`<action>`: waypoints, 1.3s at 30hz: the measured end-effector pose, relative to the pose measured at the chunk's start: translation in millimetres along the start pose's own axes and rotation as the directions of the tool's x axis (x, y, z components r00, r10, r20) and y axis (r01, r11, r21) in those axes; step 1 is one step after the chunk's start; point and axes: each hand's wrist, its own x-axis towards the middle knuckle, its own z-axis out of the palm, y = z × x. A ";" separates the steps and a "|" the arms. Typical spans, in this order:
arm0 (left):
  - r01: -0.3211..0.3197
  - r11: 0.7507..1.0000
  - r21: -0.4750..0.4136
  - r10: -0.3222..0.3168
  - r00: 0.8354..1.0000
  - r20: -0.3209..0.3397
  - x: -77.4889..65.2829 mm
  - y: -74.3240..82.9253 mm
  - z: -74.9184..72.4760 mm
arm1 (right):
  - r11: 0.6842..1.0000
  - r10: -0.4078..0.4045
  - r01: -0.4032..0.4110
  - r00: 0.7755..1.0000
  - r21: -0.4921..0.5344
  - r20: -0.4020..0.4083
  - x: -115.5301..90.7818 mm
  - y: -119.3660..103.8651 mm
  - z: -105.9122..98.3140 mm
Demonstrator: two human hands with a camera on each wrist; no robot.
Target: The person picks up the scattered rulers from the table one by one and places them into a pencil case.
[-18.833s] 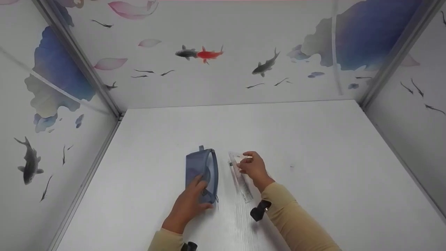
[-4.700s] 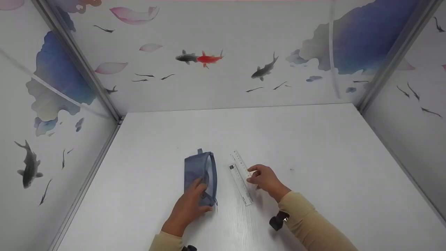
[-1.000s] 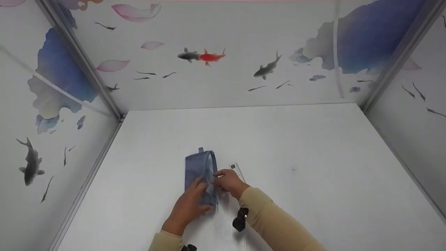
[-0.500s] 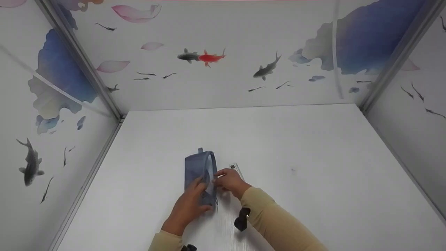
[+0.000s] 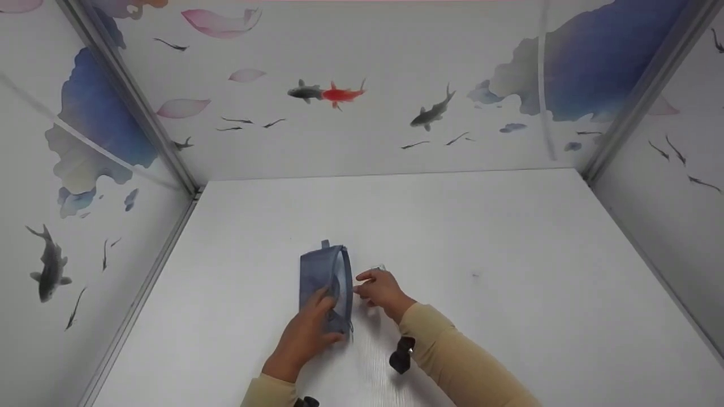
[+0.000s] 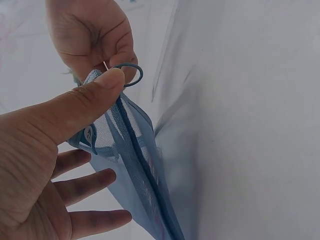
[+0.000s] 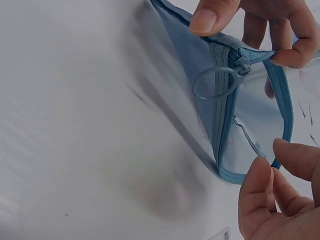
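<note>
A blue mesh-panelled zip pencil pouch (image 5: 318, 268) lies on the white table, its mouth unzipped and gaping toward the right. My left hand (image 5: 305, 328) grips its near side; in the left wrist view the thumb (image 6: 102, 87) presses the rim by the ring pull (image 6: 132, 75). At the pouch's mouth is my right hand (image 5: 383, 291), thumb and forefinger slightly bent, with nothing seen between them; the right wrist view has those fingertips (image 7: 261, 170) beside the rim. A clear ruler (image 5: 378, 267) lies mostly hidden beneath the right hand. The pouch's contents cannot be made out.
The white table (image 5: 509, 237) is enclosed by a back wall (image 5: 373, 152) and side walls printed with fish and petals. A small faint mark (image 5: 475, 275) shows on the table at the right. Dark cameras (image 5: 401, 355) sit at the wrists.
Several seconds ago two rulers lay right of the pouch; now only one shows. My right hand went to the pouch's mouth, then drew back slightly rightward. The left hand kept its hold.
</note>
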 end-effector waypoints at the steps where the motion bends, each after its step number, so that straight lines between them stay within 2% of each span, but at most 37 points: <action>1: 0.005 1.000 0.000 -0.005 1.000 0.001 -0.1 -0.1 0.1 | 1.000 -0.008 0.008 1.000 0.002 -0.002 -0.2 0.8 -1.0; 9: -0.008 1.000 -0.014 0.008 1.000 -0.010 -2.1 -0.7 0.9 | 0.994 -0.105 0.105 0.994 0.011 -0.013 -1.7 7.1 -9.6; 21: 0.013 1.000 -0.011 -0.013 1.000 -0.008 -1.4 -1.0 1.6 | 0.977 -0.176 0.166 0.982 -0.132 -0.070 -5.5 7.6 -23.9; 31: 0.013 1.000 0.003 -0.013 1.000 -0.009 -0.8 0.5 0.9 | 0.930 -0.255 0.222 0.964 -0.293 -0.079 -11.4 8.1 -34.6; 39: 0.059 0.998 -0.002 -0.059 0.998 0.016 -0.3 1.3 1.4 | 0.885 -0.286 0.240 0.956 -0.400 -0.060 -15.4 12.0 -43.5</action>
